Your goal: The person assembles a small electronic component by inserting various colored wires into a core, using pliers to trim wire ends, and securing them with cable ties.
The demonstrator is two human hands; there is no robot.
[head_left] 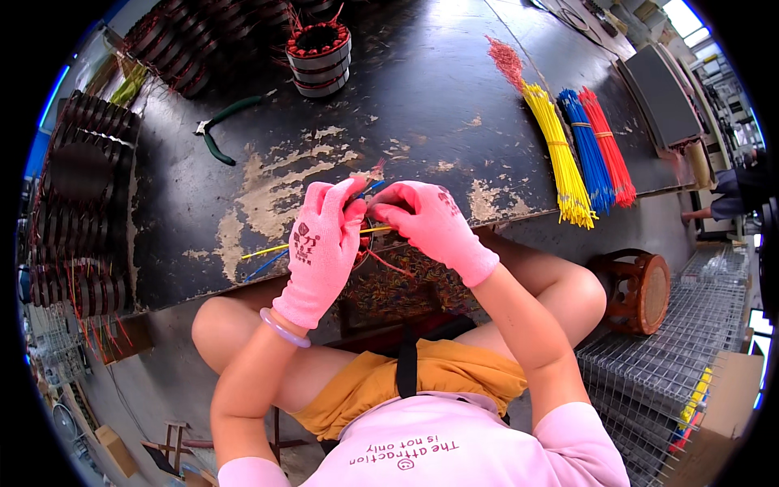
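Both my hands wear pink gloves and meet just above the near edge of the dark table point(187, 211). My left hand point(319, 247) has its fingers closed on thin wires. A yellow wire point(264, 251) and a blue wire point(266, 266) stick out to its left. My right hand point(436, 227) pinches close beside it, thumb and forefinger together on the wires. Below the fingers, a thin red wire point(391, 265) trails toward my lap. The exact spot where the fingertips grip is partly hidden by the gloves.
Green-handled pliers point(213, 140) lie beyond my left hand. A grey motor stator point(321, 69) with red windings stands farther back. Stacks of stators point(81, 195) fill the left side. Yellow point(560, 150), blue point(586, 146) and red point(608, 146) wire bundles lie right; a wooden stool point(645, 292) stands below.
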